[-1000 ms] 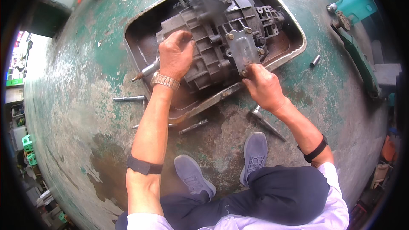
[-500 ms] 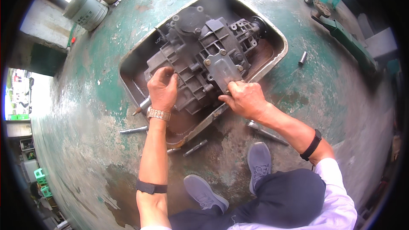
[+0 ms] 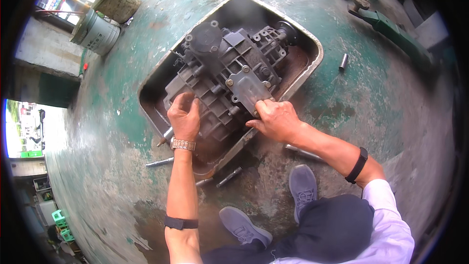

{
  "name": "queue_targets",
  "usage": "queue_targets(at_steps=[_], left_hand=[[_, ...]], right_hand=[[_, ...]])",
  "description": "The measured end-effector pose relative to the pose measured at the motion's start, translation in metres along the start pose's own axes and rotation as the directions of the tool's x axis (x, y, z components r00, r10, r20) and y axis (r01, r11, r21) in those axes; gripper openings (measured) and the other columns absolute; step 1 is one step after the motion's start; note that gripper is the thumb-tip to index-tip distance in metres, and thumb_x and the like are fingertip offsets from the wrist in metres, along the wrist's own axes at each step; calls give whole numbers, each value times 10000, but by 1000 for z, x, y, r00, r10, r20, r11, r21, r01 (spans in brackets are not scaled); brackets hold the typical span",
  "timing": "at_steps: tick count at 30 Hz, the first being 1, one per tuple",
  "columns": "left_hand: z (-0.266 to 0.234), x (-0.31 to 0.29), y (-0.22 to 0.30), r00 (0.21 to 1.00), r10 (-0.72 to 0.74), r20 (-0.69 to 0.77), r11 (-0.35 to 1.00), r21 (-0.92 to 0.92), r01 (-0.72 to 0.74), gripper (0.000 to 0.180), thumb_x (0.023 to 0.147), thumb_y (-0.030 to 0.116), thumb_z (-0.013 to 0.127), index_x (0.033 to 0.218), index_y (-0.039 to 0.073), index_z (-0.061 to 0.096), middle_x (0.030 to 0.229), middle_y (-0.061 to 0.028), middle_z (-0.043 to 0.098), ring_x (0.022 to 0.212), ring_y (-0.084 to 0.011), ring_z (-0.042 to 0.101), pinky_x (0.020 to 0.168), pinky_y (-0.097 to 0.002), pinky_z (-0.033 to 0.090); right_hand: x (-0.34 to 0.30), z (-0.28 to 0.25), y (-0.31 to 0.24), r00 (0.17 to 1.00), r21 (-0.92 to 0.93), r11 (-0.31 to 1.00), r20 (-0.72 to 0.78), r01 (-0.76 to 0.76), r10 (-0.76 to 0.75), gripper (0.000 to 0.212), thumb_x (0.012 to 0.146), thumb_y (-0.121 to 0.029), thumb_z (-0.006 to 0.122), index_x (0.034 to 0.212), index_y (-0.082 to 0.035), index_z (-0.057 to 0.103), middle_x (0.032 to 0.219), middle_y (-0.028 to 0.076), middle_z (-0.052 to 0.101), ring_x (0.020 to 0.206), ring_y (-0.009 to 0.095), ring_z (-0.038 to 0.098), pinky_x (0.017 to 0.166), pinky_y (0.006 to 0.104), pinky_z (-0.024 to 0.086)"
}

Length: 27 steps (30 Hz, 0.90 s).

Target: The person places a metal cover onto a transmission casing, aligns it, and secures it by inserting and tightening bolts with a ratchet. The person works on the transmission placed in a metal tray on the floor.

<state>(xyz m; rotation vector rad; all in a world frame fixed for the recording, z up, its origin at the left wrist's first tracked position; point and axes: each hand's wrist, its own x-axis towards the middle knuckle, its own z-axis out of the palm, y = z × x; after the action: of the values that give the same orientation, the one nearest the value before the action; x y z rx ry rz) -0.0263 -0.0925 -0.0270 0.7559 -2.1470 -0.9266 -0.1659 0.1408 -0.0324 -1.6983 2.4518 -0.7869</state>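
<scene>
Lying in the metal tray [image 3: 294, 71], the gearbox [image 3: 224, 68] looks heavy and very stiff; I judge that it asks for two hands under its solid body, and not for a pull on the thin shaft [image 3: 167, 136] at its left end. Its dark metal may be oily, so a grip can slip. The flat plate [image 3: 249, 89] on it seems lighter, also stiff, and is better taken by its edges, between the bolts [image 3: 229, 82].

The right hand [image 3: 277, 119] is at the plate's lower corner; its fingers and thumb bend around this place, but I cannot tell whether they are clamped on something. The left hand [image 3: 183, 120] is at the gearbox's left part, its fingers curled and the thumb a little apart, with nothing visible between them.

On the floor [image 3: 117, 132], a silver rod [image 3: 159, 162] and a slim tool [image 3: 229, 177] lie near the tray, while another tool [image 3: 300, 152] is partly hidden by the right forearm [image 3: 327, 144]. Farther right is a small metal cylinder [image 3: 344, 62]. Two buckets [image 3: 100, 34] stand well apart, upper left. The tray's raised rim hinders reaching low under the gearbox.
</scene>
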Motion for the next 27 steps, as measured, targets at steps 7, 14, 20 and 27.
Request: queue_targets(at_steps=[7,14,20,27], left_hand=[[2,-1,-5,1000,-14,-2,999,-37,14,165,837,29,734,993,-13,698,882,-68,723,776,-128,670,744,-273,534],[2,-2,-7,996,-84,26,992,-97,86,158,837,9,728,990,-13,696,891,-62,722,805,-118,669,764,-267,533],[2,-2,-11,991,-129,45,981,-143,134,154,838,5,722,987,-21,694,900,-66,724,819,-123,672,784,-268,533],[1,-2,-11,997,-71,24,995,-64,72,152,832,14,723,979,-17,699,905,-81,728,841,-152,682,799,-288,531]], right_hand=[[1,8,-1,999,5,1000,21,-30,30,296,897,-302,690,863,-35,568,774,184,659,688,360,675,608,439,538],[-18,6,-3,990,-24,997,122,-69,71,381,872,-390,706,786,-41,578,692,163,666,645,358,677,580,460,530],[-39,1,-7,985,15,1000,172,-22,19,278,863,-292,724,857,-50,587,740,142,656,686,327,683,591,445,536],[-29,-8,-5,999,100,995,-42,16,-12,186,818,-117,693,915,-43,553,808,135,613,733,335,666,602,441,541]])
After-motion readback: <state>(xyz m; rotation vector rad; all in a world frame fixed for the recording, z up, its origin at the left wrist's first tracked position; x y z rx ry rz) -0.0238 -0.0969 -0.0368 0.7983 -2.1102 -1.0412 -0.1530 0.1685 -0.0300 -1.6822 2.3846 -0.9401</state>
